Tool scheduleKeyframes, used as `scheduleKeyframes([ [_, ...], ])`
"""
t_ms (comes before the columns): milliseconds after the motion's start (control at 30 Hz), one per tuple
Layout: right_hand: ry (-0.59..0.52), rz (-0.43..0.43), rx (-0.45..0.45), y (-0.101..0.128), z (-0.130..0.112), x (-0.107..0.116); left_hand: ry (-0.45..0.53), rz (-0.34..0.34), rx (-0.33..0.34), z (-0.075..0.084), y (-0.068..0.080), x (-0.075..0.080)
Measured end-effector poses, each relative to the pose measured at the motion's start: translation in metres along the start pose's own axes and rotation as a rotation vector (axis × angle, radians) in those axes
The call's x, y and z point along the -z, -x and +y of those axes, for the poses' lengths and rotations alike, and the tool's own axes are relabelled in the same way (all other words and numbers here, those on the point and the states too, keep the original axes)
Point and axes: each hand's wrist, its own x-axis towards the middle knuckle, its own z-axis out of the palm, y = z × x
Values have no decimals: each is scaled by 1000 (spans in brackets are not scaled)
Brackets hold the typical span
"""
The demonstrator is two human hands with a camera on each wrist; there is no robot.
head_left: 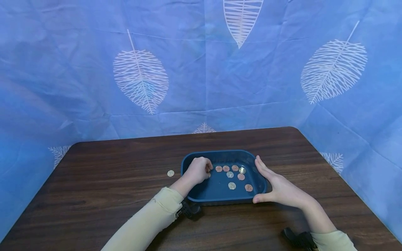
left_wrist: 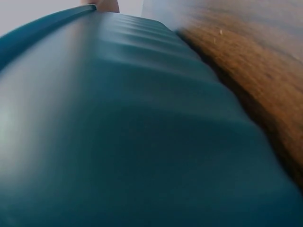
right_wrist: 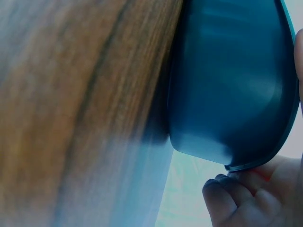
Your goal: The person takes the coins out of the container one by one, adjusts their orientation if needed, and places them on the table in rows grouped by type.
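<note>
Coins (head_left: 230, 174) lie flat in the blue tray (head_left: 213, 193), mostly right of centre. They should prove light, stiff and slippery, best pinched by the edges. Left hand (head_left: 199, 169) reaches into the tray's left part, fingers bunched; I cannot tell whether they pinch a coin. Right hand (head_left: 281, 188), thumb and fingers spread apart, holds the tray's right end. One stray coin (head_left: 170, 173) lies left of it on the table (head_left: 110, 195).
</note>
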Motion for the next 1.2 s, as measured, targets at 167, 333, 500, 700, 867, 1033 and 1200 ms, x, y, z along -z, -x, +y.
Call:
scheduleKeyframes([
  [167,-6,-10,1,0,0,1,-2,-11,40,1,-1,1],
  [333,-2,-7,2,-1,0,2,-9,-16,52,2,0,3],
  [500,-12,-8,-7,-1,2,0,12,-44,76,2,2,3],
  [700,-4,-6,-1,-1,1,1,36,-46,68,2,1,3],
  [867,-1,-5,-3,0,1,1,56,-49,55,2,1,3],
  [1033,-6,-3,-3,0,1,0,88,-59,31,0,1,3],
  [1200,-12,-8,-7,0,1,0,168,-74,23,-1,2,4],
])
